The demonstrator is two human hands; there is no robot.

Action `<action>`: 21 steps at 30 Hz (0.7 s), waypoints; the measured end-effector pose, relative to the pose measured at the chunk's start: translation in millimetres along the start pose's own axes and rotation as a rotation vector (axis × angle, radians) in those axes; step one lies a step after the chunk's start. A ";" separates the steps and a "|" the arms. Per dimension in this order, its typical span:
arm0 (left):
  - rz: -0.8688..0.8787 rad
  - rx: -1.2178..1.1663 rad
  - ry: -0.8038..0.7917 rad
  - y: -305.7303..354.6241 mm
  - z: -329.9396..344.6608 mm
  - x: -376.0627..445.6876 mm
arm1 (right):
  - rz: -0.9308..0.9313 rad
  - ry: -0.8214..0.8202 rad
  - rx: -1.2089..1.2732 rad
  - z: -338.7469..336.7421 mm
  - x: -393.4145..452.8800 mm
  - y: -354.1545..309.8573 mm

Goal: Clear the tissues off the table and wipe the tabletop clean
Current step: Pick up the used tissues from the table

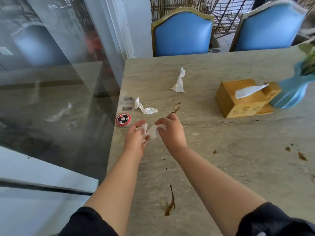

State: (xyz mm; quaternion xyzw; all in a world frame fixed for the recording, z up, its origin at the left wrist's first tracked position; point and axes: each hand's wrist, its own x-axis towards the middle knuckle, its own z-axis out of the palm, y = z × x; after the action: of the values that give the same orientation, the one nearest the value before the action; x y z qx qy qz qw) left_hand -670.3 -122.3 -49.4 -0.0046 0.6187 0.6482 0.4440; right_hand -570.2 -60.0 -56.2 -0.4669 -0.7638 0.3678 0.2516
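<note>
1. Near the left edge of the stone table [238, 150], both hands meet over the top. The left hand [135, 137] and the right hand [172, 132] each pinch one end of the same crumpled tissue [153, 132], which spans the gap between them, held just above the surface.
2. A second tissue [145, 108], twisted, lies flat on the table beyond the hands, just beside two grey strips at the table edge.
3. A third tissue [179, 82], also twisted, lies farther back toward the chairs, well apart from the second.
4. A round red and black button [123, 119] sits at the table edge, just left of the left hand.
5. A wooden tissue box [242, 101] stands to the right with a fresh sheet sticking out of its top. A blue vase [289, 94] stands against its far right side.
6. Brown stains [170, 204] mark the table: one long streak between the forearms, one beyond the right hand, several spots at the right.
7. Two blue chairs [182, 33] stand at the far side.
</note>
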 end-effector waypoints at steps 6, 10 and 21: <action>-0.091 -0.183 -0.129 13.7 27.2 33.6 | 0.040 0.033 0.172 1.4 29.8 -19.8; -0.011 -0.125 -0.139 26.1 28.1 56.4 | 0.095 -0.037 0.259 9.7 52.2 -20.5; 0.094 -0.238 -0.057 71.8 31.8 99.5 | -0.441 -0.440 -0.601 50.4 126.5 -7.2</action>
State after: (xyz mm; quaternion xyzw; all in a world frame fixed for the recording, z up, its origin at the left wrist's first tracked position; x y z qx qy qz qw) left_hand -755.1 -28.6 -39.9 -0.0103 0.5240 0.7370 0.4268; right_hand -665.9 35.0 -75.6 -0.2555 -0.9539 0.1570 0.0083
